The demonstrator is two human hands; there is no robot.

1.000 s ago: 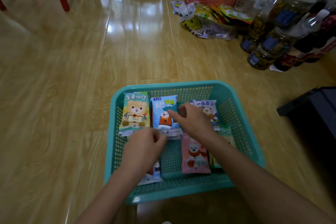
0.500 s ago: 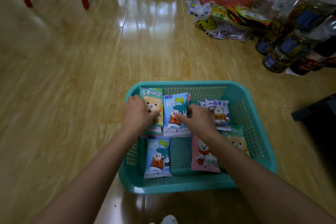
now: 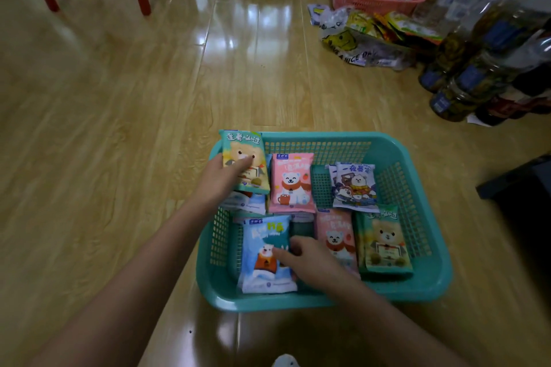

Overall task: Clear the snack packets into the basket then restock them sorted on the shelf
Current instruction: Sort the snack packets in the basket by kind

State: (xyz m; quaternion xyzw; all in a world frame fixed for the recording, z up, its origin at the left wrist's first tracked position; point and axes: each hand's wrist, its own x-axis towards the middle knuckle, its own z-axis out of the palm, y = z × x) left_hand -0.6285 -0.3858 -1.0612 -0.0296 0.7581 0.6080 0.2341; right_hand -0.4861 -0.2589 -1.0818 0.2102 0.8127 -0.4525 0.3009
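Your left hand (image 3: 222, 179) now pinches the green packet (image 3: 243, 146) up at the basket's (image 3: 328, 137) far left corner, and your right hand (image 3: 310, 262) has come near to touch the blue packet (image 3: 262, 265), grip unclear, so sorting seems started.

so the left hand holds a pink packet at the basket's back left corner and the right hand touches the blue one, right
Not pink: the head view shows the left hand holding a green packet at that basket corner. The right hand touches the blue packet.

Snack packets (image 3: 293, 182) lie in the basket (image 3: 417, 289) (bottles (image 3: 477, 68) behind, right).
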